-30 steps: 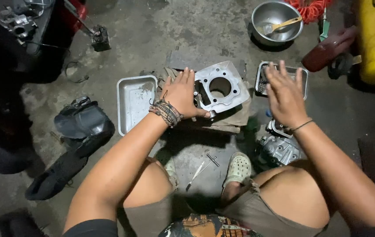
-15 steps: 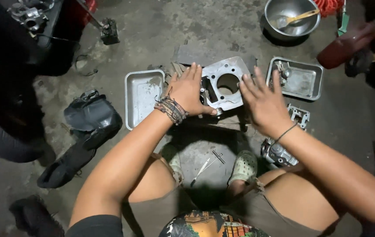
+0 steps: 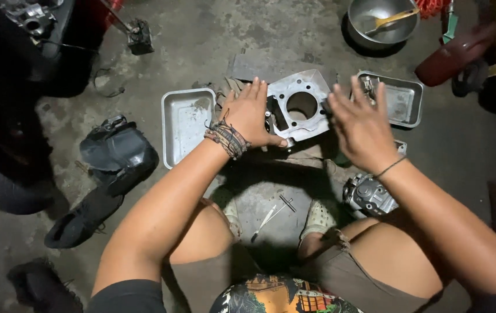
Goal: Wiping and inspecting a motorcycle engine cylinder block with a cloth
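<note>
Your left hand (image 3: 252, 115) lies flat on the left side of the grey metal engine block (image 3: 298, 107), fingers spread and pointing away from you, thumb hooked along the block's near edge; it presses on the part rather than closing around it. Your right hand (image 3: 359, 124) hovers open just to the right of the block, fingers splayed. From this angle I cannot tell whether its fingertips touch the metal, but it has hold of nothing. The block sits on the concrete floor (image 3: 201, 40) directly ahead of your knees, between the two hands, its round bore facing up.

An empty metal tray (image 3: 185, 124) lies just left of your left hand, and a second tray (image 3: 402, 101) with small parts sits beyond your right hand. A smaller engine part (image 3: 368, 196) rests by your right leg, and a steel bowl (image 3: 382, 23) stands farther off.
</note>
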